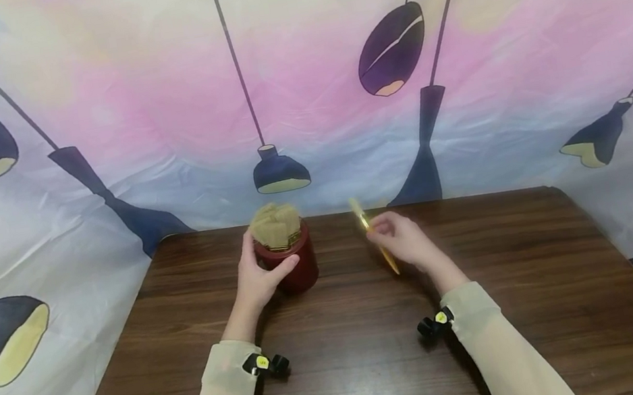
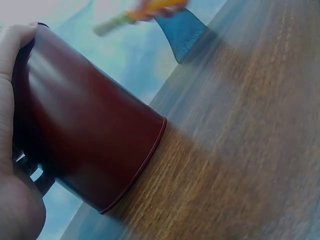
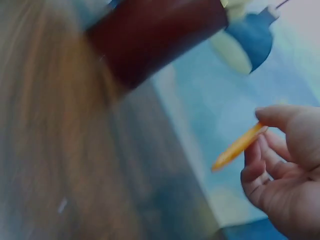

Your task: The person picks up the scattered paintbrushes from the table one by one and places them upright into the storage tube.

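A dark red cylindrical brush holder (image 1: pixel 299 271) stands on the table near its back edge, packed with brushes (image 1: pixel 276 226) whose pale bristles point up. My left hand (image 1: pixel 259 278) grips the holder from the left, its thumb across the near side; in the left wrist view the holder's base (image 2: pixel 145 172) rests on the wood. Off to the right, my right hand (image 1: pixel 402 239) pinches a paintbrush (image 1: pixel 388 258) by its yellow handle between thumb and fingers. This brush is held above the table, bristles up and handle end slanting down. In the right wrist view its handle (image 3: pixel 237 150) shows, bristles hidden.
The dark wood table (image 1: pixel 346 357) reaches back to a hanging cloth (image 1: pixel 324 87) printed with lamps, which also runs along the sides. A small black camera is strapped to each wrist, over the pale sleeves (image 1: pixel 222 389).
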A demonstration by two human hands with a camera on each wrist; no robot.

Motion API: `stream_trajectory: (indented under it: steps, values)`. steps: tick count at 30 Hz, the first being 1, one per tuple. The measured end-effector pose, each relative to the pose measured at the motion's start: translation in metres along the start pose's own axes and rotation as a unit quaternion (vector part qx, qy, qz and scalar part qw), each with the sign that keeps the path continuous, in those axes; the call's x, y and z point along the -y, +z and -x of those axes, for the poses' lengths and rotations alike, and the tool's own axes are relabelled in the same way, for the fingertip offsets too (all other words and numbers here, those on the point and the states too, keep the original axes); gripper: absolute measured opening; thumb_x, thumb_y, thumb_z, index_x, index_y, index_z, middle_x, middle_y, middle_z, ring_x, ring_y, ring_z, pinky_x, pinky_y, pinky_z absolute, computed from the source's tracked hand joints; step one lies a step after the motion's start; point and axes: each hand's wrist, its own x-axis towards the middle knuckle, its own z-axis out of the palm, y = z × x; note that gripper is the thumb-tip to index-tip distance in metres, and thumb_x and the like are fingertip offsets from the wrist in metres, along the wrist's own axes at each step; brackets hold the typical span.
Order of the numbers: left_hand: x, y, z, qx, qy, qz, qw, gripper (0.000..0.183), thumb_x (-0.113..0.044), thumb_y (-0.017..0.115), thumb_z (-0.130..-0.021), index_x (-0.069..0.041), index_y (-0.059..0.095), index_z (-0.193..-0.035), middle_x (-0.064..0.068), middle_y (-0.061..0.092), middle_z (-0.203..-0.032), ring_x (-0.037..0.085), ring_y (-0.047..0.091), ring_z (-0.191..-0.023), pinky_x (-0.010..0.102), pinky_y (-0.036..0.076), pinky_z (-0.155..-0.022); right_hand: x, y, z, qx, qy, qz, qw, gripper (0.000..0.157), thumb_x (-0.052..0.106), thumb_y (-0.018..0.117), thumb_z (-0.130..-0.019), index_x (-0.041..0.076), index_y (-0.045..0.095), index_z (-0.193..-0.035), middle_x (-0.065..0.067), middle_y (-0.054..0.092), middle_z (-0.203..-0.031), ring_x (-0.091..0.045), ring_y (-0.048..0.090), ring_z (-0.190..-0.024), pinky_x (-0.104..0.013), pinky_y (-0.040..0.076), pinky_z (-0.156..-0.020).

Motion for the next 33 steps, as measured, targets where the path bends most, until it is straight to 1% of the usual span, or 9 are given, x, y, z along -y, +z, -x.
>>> stream_trajectory:
  steps: [3,5,9,13,17,21,27,30,33]
  values:
    - [-0.001,0.002,0.001,0.006,-0.002,0.0,1.0,0.099,-0.016,0.09,-0.087,-0.025,0.035,-0.169,0.011,0.051,-0.158,0.03,0.05,-0.145,0.063,0.04,-0.12,0.023,-0.002,-0.005,-0.023,-0.033,-0.056,0.998,0.043,0.026,0.073,-0.107,0.0,0.064,-0.141,-0.022,0.072,-0.131,-0.038,0.071,-0.117,-0.053,0.06,-0.099]
    - [-0.002,0.003,0.001,0.01,-0.004,0.002,0.9999,0.099,-0.016,0.09,-0.087,-0.025,0.035,-0.169,0.011,0.051,-0.158,0.03,0.05,-0.145,0.063,0.04,-0.12,0.039,-0.003,-0.008,-0.036,-0.061,-0.097,0.993,0.044,0.022,0.073,-0.107,-0.003,0.063,-0.143,-0.024,0.072,-0.131,-0.038,0.072,-0.117,-0.054,0.059,-0.1]
    - [-0.002,0.003,0.001,0.011,-0.003,0.001,0.9999,0.098,-0.015,0.09,-0.087,-0.026,0.036,-0.168,0.01,0.051,-0.157,0.029,0.051,-0.144,0.062,0.041,-0.119,0.076,-0.003,-0.012,-0.053,-0.114,-0.168,0.978,0.039,0.014,0.072,-0.107,-0.005,0.063,-0.139,-0.03,0.07,-0.128,-0.037,0.074,-0.113,-0.053,0.061,-0.097]
    - [-0.002,0.004,0.001,0.011,0.001,0.004,0.9999,0.098,-0.013,0.09,-0.087,-0.026,0.036,-0.168,0.011,0.052,-0.157,0.029,0.052,-0.143,0.061,0.041,-0.119,0.11,0.001,-0.012,-0.054,-0.167,-0.199,0.964,0.029,0.006,0.071,-0.106,-0.006,0.065,-0.132,-0.029,0.069,-0.124,-0.037,0.075,-0.108,-0.047,0.063,-0.094]
    - [-0.002,0.004,0.0,0.012,0.005,0.005,0.9999,0.098,-0.012,0.09,-0.087,-0.025,0.036,-0.169,0.011,0.052,-0.158,0.029,0.051,-0.144,0.06,0.04,-0.12,0.132,0.009,-0.012,-0.036,-0.193,-0.181,0.964,0.027,0.005,0.072,-0.105,-0.005,0.066,-0.13,-0.023,0.07,-0.124,-0.038,0.075,-0.111,-0.042,0.063,-0.094]
    - [-0.003,0.005,0.0,0.014,0.008,-0.002,0.9999,0.099,-0.014,0.09,-0.088,-0.024,0.035,-0.169,0.009,0.052,-0.159,0.028,0.052,-0.144,0.059,0.041,-0.121,0.14,0.02,-0.012,-0.012,-0.205,-0.135,0.969,0.028,0.009,0.075,-0.104,0.0,0.068,-0.13,-0.016,0.073,-0.124,-0.035,0.075,-0.114,-0.043,0.062,-0.096]
    - [-0.003,0.005,0.001,0.014,0.011,-0.01,0.9998,0.097,-0.016,0.091,-0.088,-0.024,0.036,-0.168,0.008,0.051,-0.159,0.028,0.052,-0.143,0.059,0.041,-0.12,0.134,0.035,-0.015,0.031,-0.226,-0.029,0.973,0.031,0.013,0.075,-0.104,0.002,0.069,-0.133,-0.011,0.077,-0.121,-0.025,0.073,-0.112,-0.043,0.06,-0.1]
    - [-0.002,0.004,0.0,0.012,0.012,-0.011,0.9998,0.097,-0.015,0.09,-0.088,-0.023,0.036,-0.168,0.009,0.051,-0.159,0.028,0.052,-0.142,0.059,0.041,-0.12,0.13,0.04,-0.016,0.045,-0.222,-0.006,0.974,0.028,0.014,0.075,-0.105,0.001,0.069,-0.129,-0.012,0.076,-0.117,-0.026,0.073,-0.109,-0.044,0.06,-0.099]
    - [-0.002,0.004,0.0,0.012,0.011,-0.008,0.9998,0.097,-0.014,0.09,-0.088,-0.022,0.036,-0.168,0.01,0.051,-0.158,0.03,0.052,-0.142,0.059,0.041,-0.12,0.128,0.043,-0.018,0.042,-0.219,0.003,0.975,0.027,0.019,0.074,-0.106,0.003,0.068,-0.127,-0.01,0.075,-0.115,-0.024,0.072,-0.108,-0.044,0.06,-0.099]
